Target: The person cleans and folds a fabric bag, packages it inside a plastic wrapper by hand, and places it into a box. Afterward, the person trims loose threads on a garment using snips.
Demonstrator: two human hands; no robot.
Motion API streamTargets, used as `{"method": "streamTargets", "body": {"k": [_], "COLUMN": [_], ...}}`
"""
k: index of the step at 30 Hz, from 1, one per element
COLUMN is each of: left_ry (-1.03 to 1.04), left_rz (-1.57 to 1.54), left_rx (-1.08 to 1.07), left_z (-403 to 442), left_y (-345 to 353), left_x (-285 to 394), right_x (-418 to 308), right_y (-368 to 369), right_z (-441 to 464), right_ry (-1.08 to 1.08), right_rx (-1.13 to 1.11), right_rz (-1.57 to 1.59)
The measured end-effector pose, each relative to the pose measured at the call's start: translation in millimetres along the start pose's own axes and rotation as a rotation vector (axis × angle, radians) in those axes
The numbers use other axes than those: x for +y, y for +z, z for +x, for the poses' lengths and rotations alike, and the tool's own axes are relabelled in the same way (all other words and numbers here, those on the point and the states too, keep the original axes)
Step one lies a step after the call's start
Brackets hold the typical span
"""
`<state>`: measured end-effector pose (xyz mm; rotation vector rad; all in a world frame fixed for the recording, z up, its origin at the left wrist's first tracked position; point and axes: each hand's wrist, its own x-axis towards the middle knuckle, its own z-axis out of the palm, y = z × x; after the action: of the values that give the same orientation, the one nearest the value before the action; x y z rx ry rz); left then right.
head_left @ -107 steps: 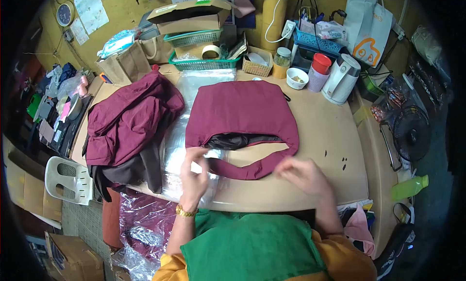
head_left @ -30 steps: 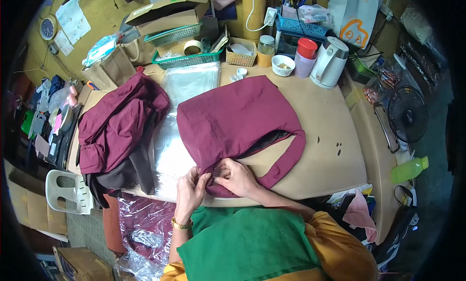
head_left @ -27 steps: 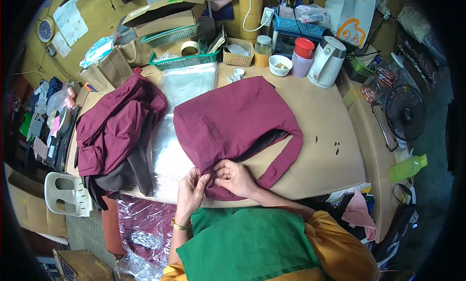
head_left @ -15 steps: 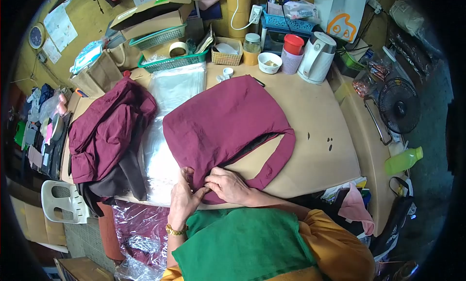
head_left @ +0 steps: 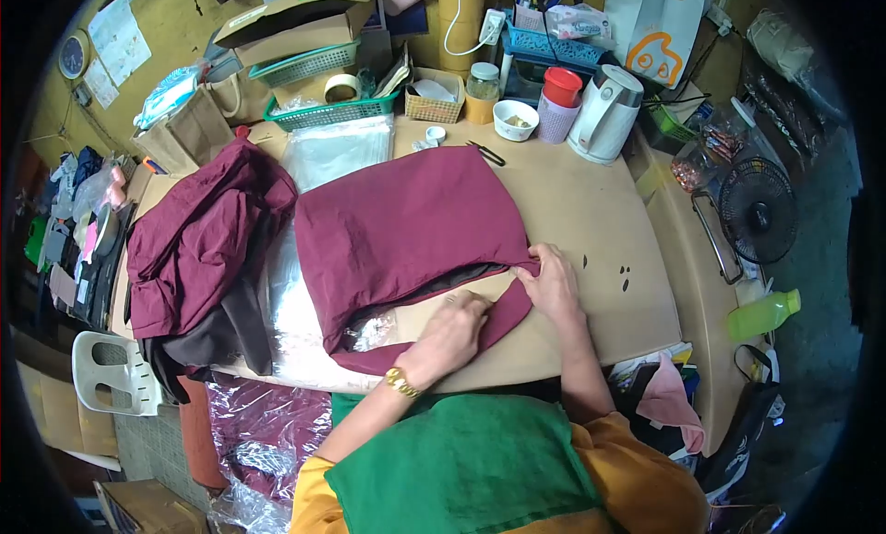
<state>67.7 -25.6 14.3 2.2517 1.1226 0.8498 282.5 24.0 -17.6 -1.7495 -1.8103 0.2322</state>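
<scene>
A maroon cloth shoulder bag (head_left: 415, 211) lies flat in front of me, its dark opening toward me. Its strap (head_left: 506, 320) curves along the near side of the table. At the strap's right end, where it joins the bag, my right hand (head_left: 554, 283) is closed with the cloth pinched between thumb and fingers. My left hand (head_left: 449, 337), wearing a gold watch, is over the middle of the strap; its fingers look bent but are blurred, so their grip is unclear. Clear plastic sleeves (head_left: 341, 151) lie partly under the bag.
A heap of maroon and dark cloth (head_left: 208, 248) lies at the left. Small black snips (head_left: 486, 154) rest beyond the bag. Along the back stand a green basket (head_left: 332, 114), a white bowl (head_left: 515, 121) and a white kettle (head_left: 604, 114). A fan (head_left: 757, 211) is at the right.
Both hands have left the bag's lower left corner. My right hand has moved right to the strap's other end, my left to mid-strap. The bag has shifted left and lies straighter, uncovering the snips.
</scene>
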Motion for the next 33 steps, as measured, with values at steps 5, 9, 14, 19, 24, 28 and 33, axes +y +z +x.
{"method": "streamTargets", "body": {"k": [5,9,14,19,24,28,33], "left_ry": [-0.171,-0.175,-0.122,-0.172,-0.131,-0.249,-0.08], "left_rz": [-0.061,-0.044,-0.154,-0.336,-0.611,-0.888,-0.495], "left_rx": [-0.024,0.189,0.362,0.381,0.495,0.581,0.688], "left_z": [22,28,22,18,18,11,10], "left_y": [30,30,25,25,32,39,35], "left_x": [-15,-35,-31,-17,-18,-10,-7], "right_x": [-5,-16,-19,-30,-35,-45,-51], "right_y": [0,-8,-3,-6,-2,-3,6], "right_z": [-1,1,6,2,-2,-7,-11], "right_ry": [-0.059,-0.096,-0.088,0.054,0.02,-0.018,-0.026], "right_rx": [0.0,-0.13,-0.179,-0.252,-0.282,-0.296,-0.276], "right_rz": [-0.003,0.101,0.267,0.378,0.512,0.694,0.695]}}
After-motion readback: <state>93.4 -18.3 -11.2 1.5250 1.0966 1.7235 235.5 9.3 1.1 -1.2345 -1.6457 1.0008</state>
